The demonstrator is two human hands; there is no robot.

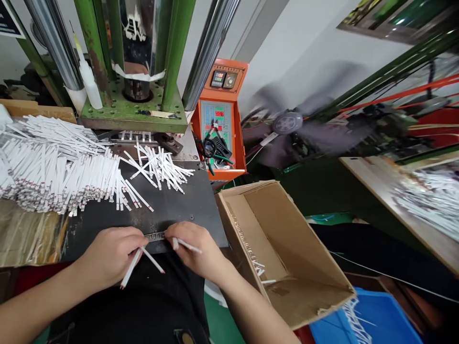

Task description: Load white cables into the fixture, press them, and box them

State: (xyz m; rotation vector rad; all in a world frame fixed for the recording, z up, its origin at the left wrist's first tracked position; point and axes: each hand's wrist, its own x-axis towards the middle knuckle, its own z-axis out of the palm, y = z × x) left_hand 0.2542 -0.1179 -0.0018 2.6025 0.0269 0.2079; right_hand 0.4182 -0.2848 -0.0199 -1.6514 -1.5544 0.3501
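My left hand (113, 253) is closed on two thin white sticks (138, 263) that slant down toward me. My right hand (197, 251) pinches another white stick (188, 246) pointing right. Between the two hands lies a small dark metal fixture bar (155, 236) at the near edge of a black work plate (172, 205); both hands touch its ends. A loose heap of white sticks (159, 167) lies at the back of the plate. A much larger pile of white sticks (53, 167) with red-marked ends is spread out to the left.
A green press machine (132, 112) with chrome columns stands behind the plate, an orange control box (222, 114) with pliers beside it. An open cardboard box (283, 253) holding a few sticks sits at my right. A blue crate (373, 320) and a spinning fan (287, 122) lie further right.
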